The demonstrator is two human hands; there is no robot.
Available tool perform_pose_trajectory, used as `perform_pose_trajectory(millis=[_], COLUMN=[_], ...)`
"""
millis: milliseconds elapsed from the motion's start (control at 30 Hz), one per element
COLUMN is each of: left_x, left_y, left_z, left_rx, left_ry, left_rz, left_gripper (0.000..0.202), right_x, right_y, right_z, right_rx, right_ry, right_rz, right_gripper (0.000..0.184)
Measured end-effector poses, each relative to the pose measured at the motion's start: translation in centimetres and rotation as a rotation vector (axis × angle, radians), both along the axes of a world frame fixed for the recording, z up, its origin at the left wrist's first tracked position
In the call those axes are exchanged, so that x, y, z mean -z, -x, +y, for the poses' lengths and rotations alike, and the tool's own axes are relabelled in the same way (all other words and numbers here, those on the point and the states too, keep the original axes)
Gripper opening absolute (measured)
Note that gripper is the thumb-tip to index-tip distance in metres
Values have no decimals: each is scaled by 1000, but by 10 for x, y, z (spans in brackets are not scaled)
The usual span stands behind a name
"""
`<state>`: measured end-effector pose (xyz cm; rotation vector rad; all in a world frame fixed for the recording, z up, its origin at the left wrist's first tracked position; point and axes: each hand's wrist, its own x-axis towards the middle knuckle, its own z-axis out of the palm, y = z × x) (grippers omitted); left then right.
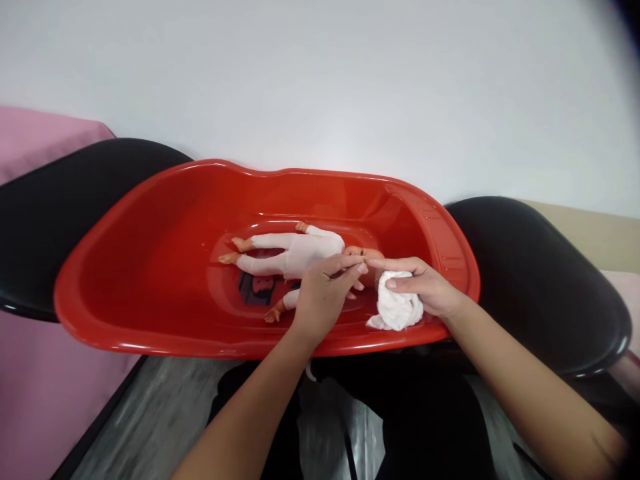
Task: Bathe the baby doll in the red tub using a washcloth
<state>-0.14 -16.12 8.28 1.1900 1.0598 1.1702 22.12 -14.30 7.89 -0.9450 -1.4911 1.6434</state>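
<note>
A baby doll with a whitish cloth body lies on its back in a red baby bathtub, feet to the left and head to the right. Above its chest and face, my left hand has thumb and fingers pinched together; whatever may be between them is too small to see. My right hand grips a crumpled white cloth under its thumb. Its forefinger stretches left and meets the left fingertips over the doll's face, which they partly cover.
A black chair seat stands at the tub's left end and another black seat at its right. Pink cloth covers a surface at far left. Behind the tub rises a white wall. My legs in black are below its near rim.
</note>
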Motion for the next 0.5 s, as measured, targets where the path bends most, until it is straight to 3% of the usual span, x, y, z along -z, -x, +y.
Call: perform_pose_trajectory(millis=[333, 500], left_x=[3, 7], left_y=[-1, 3], left_z=[1, 5], left_rx=[6, 32], left_ry=[6, -140], left_rz=[37, 291], left_gripper=[17, 22], right_x=[0, -1], right_y=[3, 6], right_z=[1, 1], right_rx=[6, -10], right_ry=[-6, 11], right_rz=[-10, -69], right_gripper=[40, 39])
